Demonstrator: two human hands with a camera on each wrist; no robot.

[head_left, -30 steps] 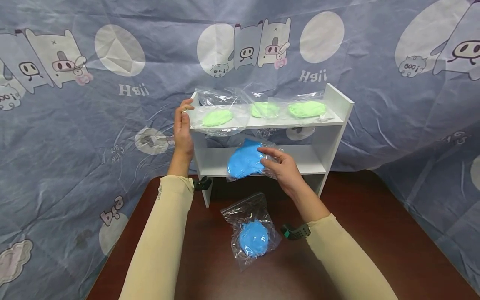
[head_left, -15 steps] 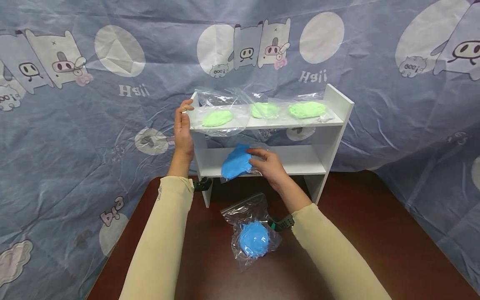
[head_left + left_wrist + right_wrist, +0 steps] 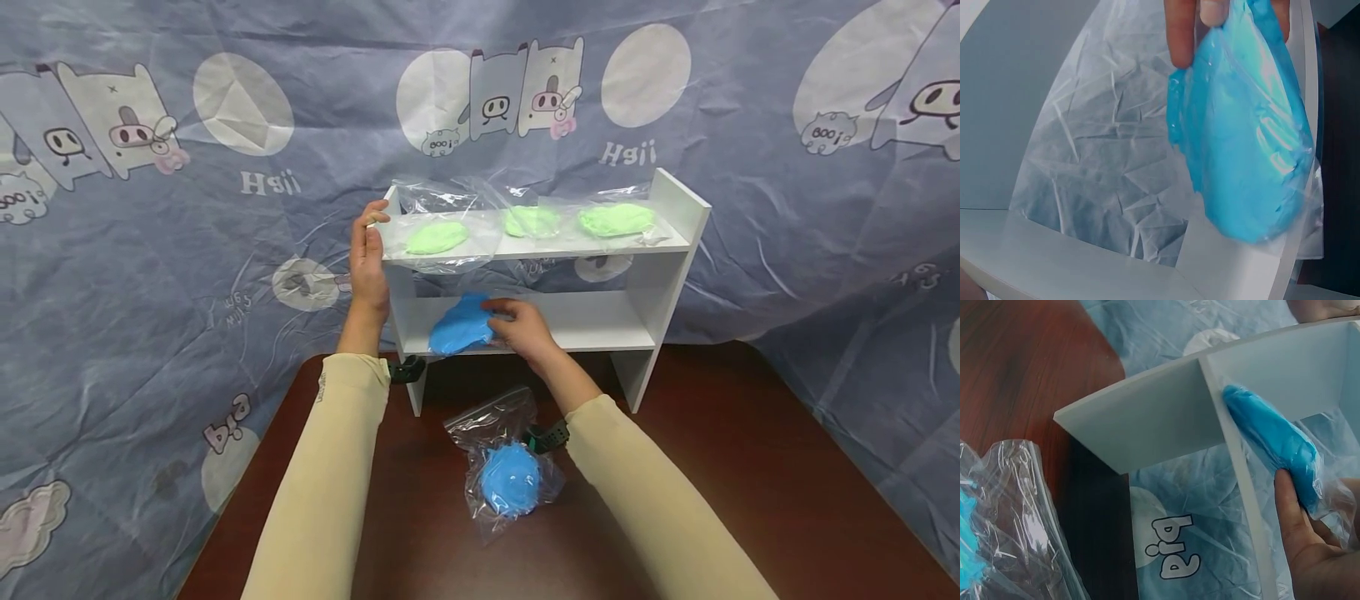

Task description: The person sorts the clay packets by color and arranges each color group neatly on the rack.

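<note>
My right hand (image 3: 525,331) pinches a clear plastic bag with a soft blue lump (image 3: 461,325) inside, at the left part of the lower board of the white shelf (image 3: 600,321). In the left wrist view, this blue bag (image 3: 1254,144) hangs from the fingertips over the board; the right wrist view has its lower end (image 3: 1254,415) at the board's front edge. Whether it bears on the board, I cannot tell. My left hand (image 3: 370,267) grips the shelf's left side panel near its top. Another bagged blue lump (image 3: 510,479) lies on the table before the shelf.
Three clear bags with light green lumps (image 3: 437,237) lie along the upper board, the left one overhanging its front. The dark red-brown table (image 3: 712,467) extends around the shelf. A patterned blue-grey cloth (image 3: 315,125) hangs behind.
My right hand has moved left with the blue bag, along the lower board towards the left side panel. My left hand stays on that panel.
</note>
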